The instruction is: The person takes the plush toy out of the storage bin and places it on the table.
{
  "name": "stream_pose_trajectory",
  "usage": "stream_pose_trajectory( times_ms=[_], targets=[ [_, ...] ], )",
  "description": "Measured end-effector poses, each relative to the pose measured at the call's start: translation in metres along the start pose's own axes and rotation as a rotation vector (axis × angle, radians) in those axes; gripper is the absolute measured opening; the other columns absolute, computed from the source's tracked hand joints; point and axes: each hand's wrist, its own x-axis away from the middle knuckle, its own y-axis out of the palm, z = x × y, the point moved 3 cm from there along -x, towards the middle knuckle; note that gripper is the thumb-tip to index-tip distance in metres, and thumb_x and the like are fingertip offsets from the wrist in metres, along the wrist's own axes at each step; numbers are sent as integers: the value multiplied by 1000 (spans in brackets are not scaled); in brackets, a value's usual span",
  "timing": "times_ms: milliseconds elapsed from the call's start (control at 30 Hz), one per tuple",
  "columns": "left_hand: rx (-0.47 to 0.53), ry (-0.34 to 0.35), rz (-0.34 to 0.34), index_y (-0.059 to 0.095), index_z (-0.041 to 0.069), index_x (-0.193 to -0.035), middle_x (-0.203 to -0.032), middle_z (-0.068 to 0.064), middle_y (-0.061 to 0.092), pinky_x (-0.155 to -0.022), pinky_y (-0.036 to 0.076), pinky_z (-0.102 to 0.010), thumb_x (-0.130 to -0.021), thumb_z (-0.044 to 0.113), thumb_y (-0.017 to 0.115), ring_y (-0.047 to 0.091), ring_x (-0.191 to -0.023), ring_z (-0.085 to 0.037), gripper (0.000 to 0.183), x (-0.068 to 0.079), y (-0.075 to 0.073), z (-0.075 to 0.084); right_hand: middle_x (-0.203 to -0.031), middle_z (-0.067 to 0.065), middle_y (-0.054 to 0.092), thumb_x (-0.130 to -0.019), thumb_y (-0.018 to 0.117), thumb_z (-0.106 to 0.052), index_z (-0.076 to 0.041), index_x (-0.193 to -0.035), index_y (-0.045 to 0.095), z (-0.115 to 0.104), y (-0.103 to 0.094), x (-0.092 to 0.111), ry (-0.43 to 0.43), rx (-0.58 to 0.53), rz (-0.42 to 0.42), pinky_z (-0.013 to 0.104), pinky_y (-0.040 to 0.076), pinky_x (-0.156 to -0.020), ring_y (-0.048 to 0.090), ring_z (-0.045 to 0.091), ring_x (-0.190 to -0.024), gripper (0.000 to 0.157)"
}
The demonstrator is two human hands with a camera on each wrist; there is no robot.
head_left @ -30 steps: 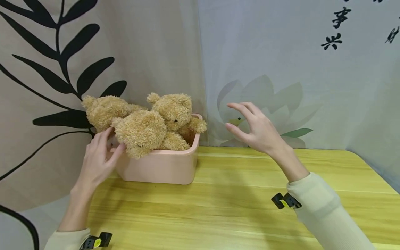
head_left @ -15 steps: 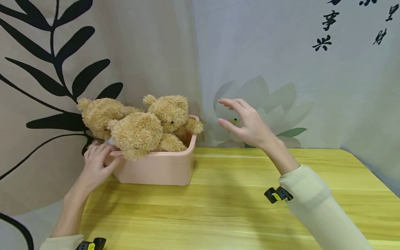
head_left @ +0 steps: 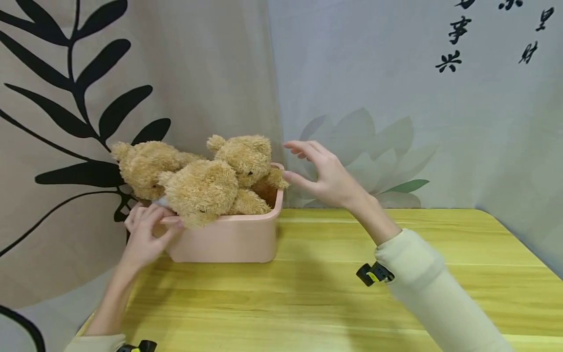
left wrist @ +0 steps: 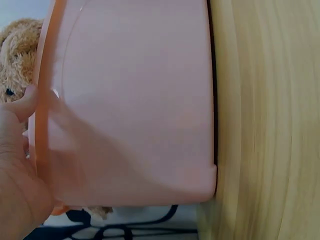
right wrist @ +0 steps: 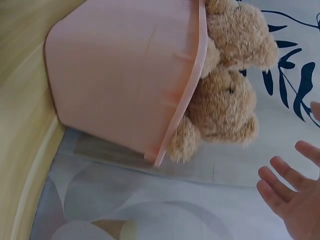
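Note:
A pink storage bin [head_left: 224,240] stands at the back left of the table, filled with three curly-furred tan teddy bears. One bear [head_left: 145,168] leans over the left end, another bear [head_left: 200,190] droops its head over the front rim, and a third bear [head_left: 246,156] sits upright at the back right, one arm over the rim. My left hand [head_left: 147,230] grips the rim at the bin's left corner; in the left wrist view its thumb [left wrist: 27,102] presses the rim. Beside the bin's right end, my right hand [head_left: 323,173] is held in the air, fingers spread and holding nothing.
The wood-grain table [head_left: 325,293] extends in front and to the right. Behind it hangs a pale curtain [head_left: 220,63] with black leaves and a printed lotus. A black cable [head_left: 26,322] curves at the lower left.
My left hand has come down from beside the bears to the bin's rim. My right hand has moved left, closer to the bin. The bin has shifted slightly right.

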Motion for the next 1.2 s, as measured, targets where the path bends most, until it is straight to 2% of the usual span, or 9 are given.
stream_pose_trajectory(
  times_ms=[133, 300, 533, 700, 800, 900, 1000, 1067, 1200],
  targets=[
    [-16, 17, 23, 68, 5, -88, -98, -13, 62, -107, 0, -68, -76, 2, 80, 44, -102, -32, 17, -3, 10, 10, -134, 8, 56, -96, 67, -37, -9, -146, 49, -4, 6, -3, -31, -32, 0, 43, 44, -102, 54, 23, -120, 60],
    [-30, 27, 33, 66, 8, -84, -94, -9, 64, -104, 7, -65, -75, 7, 81, 45, -92, -24, 17, -7, 24, 22, -135, 14, 55, -93, 72, -25, -4, -146, 47, -10, 14, -5, -34, -50, -25, 40, 46, -99, 55, 27, -118, 62],
    [-31, 31, 47, 65, 8, -84, -94, -8, 65, -106, 8, -66, -77, 16, 81, 45, -88, -21, 20, -12, 49, 40, -140, 8, 50, -93, 71, -36, -15, -154, 38, -16, 23, -4, 23, -32, -114, 50, 45, -97, 50, 25, -120, 73],
    [-30, 37, 59, 64, 10, -82, -95, -7, 66, -105, 11, -61, -78, 24, 81, 46, -89, -22, 23, -15, 69, 53, -151, 4, 41, -92, 70, -46, -25, -158, 31, -17, 28, -1, 79, 6, -164, 51, 41, -104, 43, 19, -133, 79],
    [-30, 63, 75, 63, 9, -82, -94, -8, 66, -104, 12, -62, -79, 28, 79, 47, -89, -25, 25, -17, 81, 60, -153, 4, 39, -90, 71, -51, -29, -158, 29, -15, 31, 2, 117, 35, -180, 54, 40, -105, 41, 21, -137, 82],
    [-31, 91, 97, 63, 9, -82, -92, -8, 66, -103, 14, -64, -80, 32, 76, 48, -89, -27, 27, -20, 92, 66, -151, 6, 41, -88, 73, -53, -30, -157, 29, -13, 32, 5, 140, 79, -180, 54, 43, -103, 45, 25, -135, 85],
    [-38, 114, 124, 62, 9, -82, -90, -7, 66, -102, 15, -65, -82, 39, 72, 48, -88, -27, 32, -22, 101, 71, -146, 9, 43, -85, 76, -53, -27, -156, 33, -11, 33, 7, 134, 121, -164, 54, 48, -96, 53, 30, -125, 88],
    [-42, 125, 142, 62, 8, -82, -90, -7, 66, -102, 15, -66, -84, 44, 70, 48, -87, -27, 37, -22, 105, 75, -146, 11, 45, -82, 79, -53, -24, -155, 35, -10, 33, 8, 120, 148, -151, 53, 49, -94, 54, 31, -123, 90],
    [-42, 139, 167, 63, 8, -83, -90, -7, 66, -102, 14, -68, -84, 42, 70, 49, -86, -27, 35, -24, 112, 81, -146, 12, 49, -78, 84, -51, -20, -154, 36, -8, 32, 10, 88, 191, -129, 54, 49, -95, 52, 32, -127, 95]
  ],
)
